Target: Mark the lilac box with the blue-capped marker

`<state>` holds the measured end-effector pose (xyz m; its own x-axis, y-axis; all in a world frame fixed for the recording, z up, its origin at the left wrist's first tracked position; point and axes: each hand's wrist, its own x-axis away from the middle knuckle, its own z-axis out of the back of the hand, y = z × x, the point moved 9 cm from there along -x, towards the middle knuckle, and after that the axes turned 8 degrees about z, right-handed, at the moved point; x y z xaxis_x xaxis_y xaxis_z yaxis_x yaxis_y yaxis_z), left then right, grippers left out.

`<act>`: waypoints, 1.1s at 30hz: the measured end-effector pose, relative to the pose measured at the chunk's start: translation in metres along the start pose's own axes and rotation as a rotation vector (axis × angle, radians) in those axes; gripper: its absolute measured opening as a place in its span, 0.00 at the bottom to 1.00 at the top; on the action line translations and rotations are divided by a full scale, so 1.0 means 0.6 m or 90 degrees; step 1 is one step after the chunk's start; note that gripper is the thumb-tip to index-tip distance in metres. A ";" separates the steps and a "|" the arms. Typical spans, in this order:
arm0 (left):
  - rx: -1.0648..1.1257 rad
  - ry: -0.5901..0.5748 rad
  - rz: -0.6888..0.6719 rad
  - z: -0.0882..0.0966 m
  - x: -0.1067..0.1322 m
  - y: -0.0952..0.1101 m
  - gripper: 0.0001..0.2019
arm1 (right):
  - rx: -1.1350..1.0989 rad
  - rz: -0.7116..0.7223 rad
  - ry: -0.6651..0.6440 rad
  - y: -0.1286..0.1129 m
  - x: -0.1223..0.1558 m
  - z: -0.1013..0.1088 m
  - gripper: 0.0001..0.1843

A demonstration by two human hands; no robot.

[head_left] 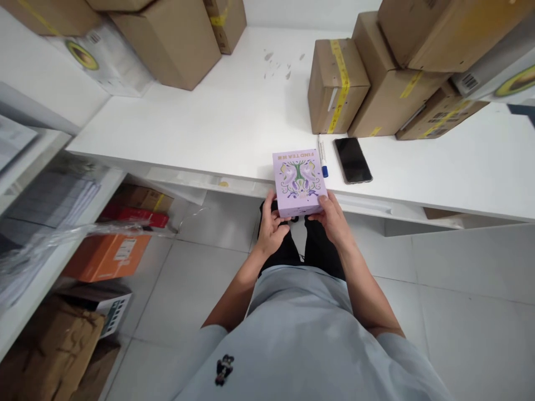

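Observation:
A small lilac box (298, 181) with a green and purple design on its lid is held over the front edge of the white table (217, 122). My left hand (272, 227) grips its near left corner with curled fingers. My right hand (332, 217) holds the near right side, thumb against the box front. Just beyond the box on the table lie a white pen with a blue cap (323, 159) and a black phone (352, 160), screen dark.
Brown cardboard boxes taped in yellow (336, 83) are stacked at the table's back right, more cartons (167, 42) at the back left. Shelving on the left holds papers and plastic sheets (45, 223). An orange box (106, 255) and cartons sit on the tiled floor below.

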<state>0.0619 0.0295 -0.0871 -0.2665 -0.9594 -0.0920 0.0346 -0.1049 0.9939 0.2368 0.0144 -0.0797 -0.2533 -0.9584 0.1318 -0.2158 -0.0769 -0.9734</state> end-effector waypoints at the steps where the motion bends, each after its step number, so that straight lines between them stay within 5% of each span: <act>1: 0.075 0.001 0.041 0.003 -0.003 -0.003 0.44 | -0.004 -0.001 0.004 0.001 0.000 0.001 0.29; 6: 0.269 0.048 0.268 0.011 -0.011 -0.023 0.34 | -0.023 -0.003 0.002 0.016 0.001 0.006 0.29; 10: 0.266 0.045 0.320 0.009 -0.011 -0.019 0.39 | -0.039 -0.015 -0.006 0.034 0.011 0.003 0.30; 17: 0.270 0.055 0.177 0.007 -0.009 0.011 0.39 | -0.128 0.052 0.030 0.013 0.047 -0.012 0.36; 23: 0.266 -0.026 0.062 -0.074 -0.026 0.078 0.38 | -0.213 0.129 0.110 -0.039 0.063 0.028 0.46; 28: 0.198 -0.213 0.084 -0.167 -0.031 0.100 0.44 | -0.166 0.182 0.273 -0.105 0.077 0.170 0.37; 31: 0.125 -0.207 0.100 -0.165 -0.044 0.086 0.37 | -0.049 0.225 0.431 -0.159 0.097 0.306 0.35; 33: 0.114 -0.164 0.134 -0.143 -0.059 0.070 0.30 | 0.058 0.244 0.531 -0.193 0.108 0.400 0.42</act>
<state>0.1555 0.0367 -0.0474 -0.5053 -0.8558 0.1110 -0.0492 0.1570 0.9864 0.4718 -0.1047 -0.0033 -0.8974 -0.4167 -0.1449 0.0898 0.1492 -0.9847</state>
